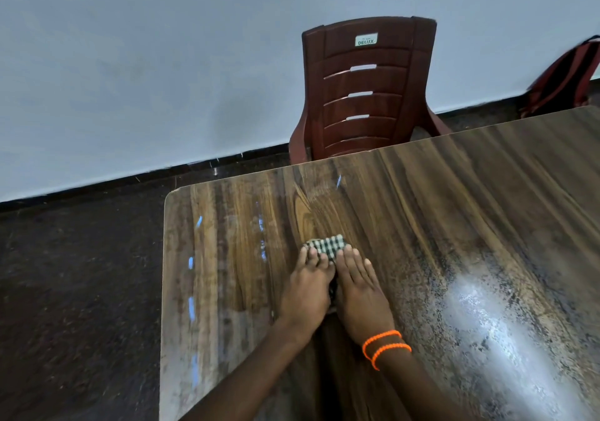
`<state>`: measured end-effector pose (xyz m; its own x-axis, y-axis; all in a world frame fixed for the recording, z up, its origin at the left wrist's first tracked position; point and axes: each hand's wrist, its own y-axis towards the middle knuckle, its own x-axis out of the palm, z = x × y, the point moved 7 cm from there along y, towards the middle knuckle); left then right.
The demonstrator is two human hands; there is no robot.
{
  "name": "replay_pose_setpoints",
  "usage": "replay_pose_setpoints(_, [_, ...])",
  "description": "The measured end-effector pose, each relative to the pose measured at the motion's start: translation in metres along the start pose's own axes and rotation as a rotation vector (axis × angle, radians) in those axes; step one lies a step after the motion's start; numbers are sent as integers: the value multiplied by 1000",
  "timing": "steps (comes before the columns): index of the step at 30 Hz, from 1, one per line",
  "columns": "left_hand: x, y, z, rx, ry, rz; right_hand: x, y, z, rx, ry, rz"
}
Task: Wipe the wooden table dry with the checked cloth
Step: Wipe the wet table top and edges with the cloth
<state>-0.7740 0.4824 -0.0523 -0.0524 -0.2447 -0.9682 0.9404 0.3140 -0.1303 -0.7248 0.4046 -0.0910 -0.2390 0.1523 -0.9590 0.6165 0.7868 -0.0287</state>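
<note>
both hands (334, 290) flat on cloth (326, 246)

The wooden worktop (422, 212) has a wet shining patch on its right part. A folded checked cloth (328, 245) lies on it, near the middle.

We read one word only: "DELUX", in dark capitals on a small white label (366, 40) stuck at the top of the chair (363, 96) back. A smaller line above it is illegible to us.
</note>
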Motion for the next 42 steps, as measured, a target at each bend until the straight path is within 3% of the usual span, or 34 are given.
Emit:
replay_pose_setpoints(6, [-11,76,42,112,34,61,-20,36,69,176,-36,26])
replay_pose_setpoints(11, [-25,137,18,-42,-29,39,-28,104,84,214,-21,-21])
replay_pose_setpoints(20, [-42,158,-61,-107,-44,143,-18,173,28,132,-26,-35])
replay_pose_setpoints(26, [-18,97,-107,-319,-50,160,1,147,-33,-23,23,-30])
replay_pose_setpoints(33, [-1,52,-53,-120,-43,172,0,73,-13,-44,-8,14])
replay_pose_setpoints(38, [-14,102,1,73,-46,198,-18,78,49,124,-79,58])
replay_pose_setpoints(42, [-20,171,22,64,-53,98,-34,120,100,257,-67,18])
